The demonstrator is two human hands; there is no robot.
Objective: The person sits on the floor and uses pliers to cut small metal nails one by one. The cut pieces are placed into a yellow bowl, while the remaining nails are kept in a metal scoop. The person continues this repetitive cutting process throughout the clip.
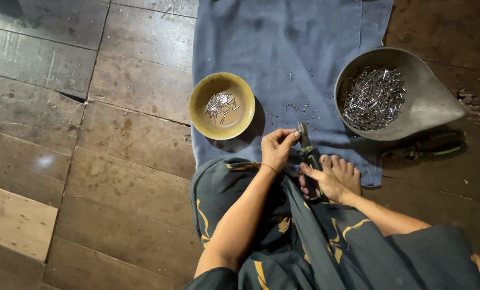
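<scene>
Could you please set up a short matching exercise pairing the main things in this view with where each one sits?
Things:
1. yellow bowl
2. grey metal scoop pan
3. pliers
4. second green-handled tool

Places:
A. in the right hand, jaws by the left hand
B. on the floorboards, just under the pan
C. left edge of the blue cloth, holding a few metal pins
D. right edge of the cloth, holding a large heap of pins

Pairs: 1-C, 2-D, 3-A, 4-B
</scene>
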